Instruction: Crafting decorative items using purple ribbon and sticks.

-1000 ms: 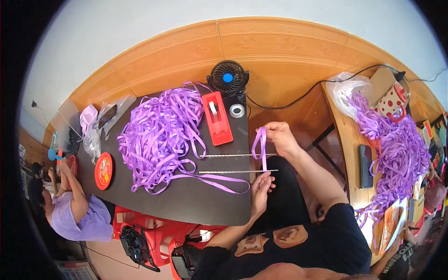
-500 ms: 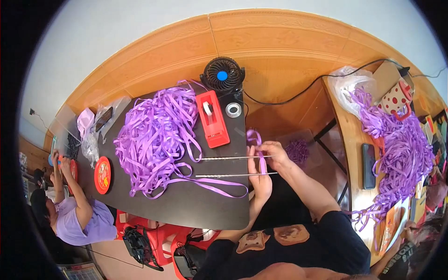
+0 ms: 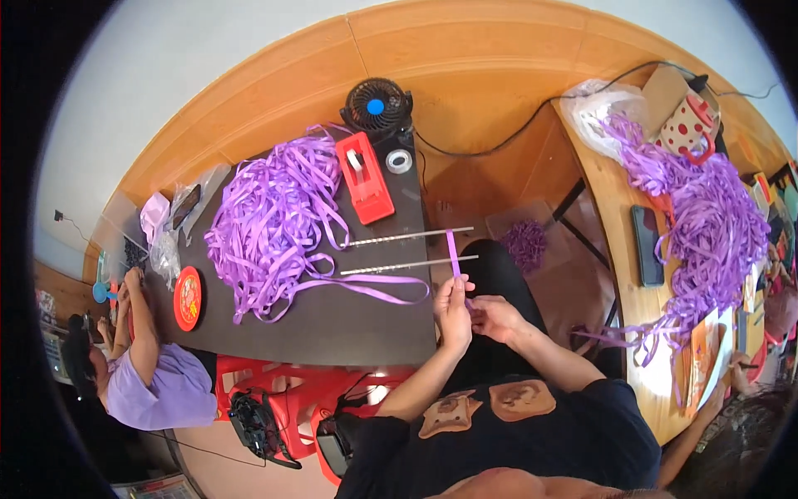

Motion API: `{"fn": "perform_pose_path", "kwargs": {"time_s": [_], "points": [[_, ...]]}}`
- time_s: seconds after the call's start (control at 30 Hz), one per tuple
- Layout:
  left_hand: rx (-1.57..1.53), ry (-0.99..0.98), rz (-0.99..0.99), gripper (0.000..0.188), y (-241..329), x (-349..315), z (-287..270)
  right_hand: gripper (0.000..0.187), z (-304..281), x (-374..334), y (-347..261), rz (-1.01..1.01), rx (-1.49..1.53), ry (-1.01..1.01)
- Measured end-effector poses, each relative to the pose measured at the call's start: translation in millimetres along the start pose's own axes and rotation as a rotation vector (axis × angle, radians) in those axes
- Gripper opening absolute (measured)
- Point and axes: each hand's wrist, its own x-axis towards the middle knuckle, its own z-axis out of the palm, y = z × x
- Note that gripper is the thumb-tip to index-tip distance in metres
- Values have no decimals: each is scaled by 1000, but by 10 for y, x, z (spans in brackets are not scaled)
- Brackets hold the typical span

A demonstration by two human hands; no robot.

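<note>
Fingers of my left hand [image 3: 455,316] are pinching a narrow purple ribbon [image 3: 453,254] just below the lower of two thin metal rods, thumb and fingertips pressed together on it. Fingers of my right hand [image 3: 496,318] are curled in beside them, tips at the ribbon's lower stretch; whether they pinch it too I cannot tell, as they are partly hidden. From my left fingertips the ribbon runs up, flat and fairly straight, across the lower rod [image 3: 407,265] to the upper rod [image 3: 411,236], near their free ends. Both rods reach out past the edge of my dark worktop [image 3: 366,333], side by side and apart from each other. Left of them lies a big tangled pile of purple ribbon [image 3: 274,224], with a long loop [image 3: 382,289] trailing toward me below the rods. Beyond the rods I have a red tape dispenser [image 3: 366,187], a roll of tape [image 3: 390,164] beside it and a small black fan [image 3: 376,104] behind. To my right, a wooden worktop [image 3: 603,170] carries another purple heap [image 3: 716,233], with a dark phone [image 3: 647,245] just beside it and a dotted mug [image 3: 688,125] near the back.
</note>
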Motion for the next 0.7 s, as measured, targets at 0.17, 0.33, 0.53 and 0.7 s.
{"fn": "perform_pose_path", "kwargs": {"time_s": [0.17,0.33,0.53,0.7], "points": [[-14,-66,-156,21,16,-262,-147,17,51,-533,101,-463,-422,208],[-49,-132,-188,19,121,-368,-189,15,196,-611,7,-873,-483,83],[-71,-212,-341,22,150,-491,-280,11,333,-450,-137,-563,-477,-116],[-79,-323,-360,20,184,-495,-392,9,381,-372,-58,-582,-389,-126]]}}
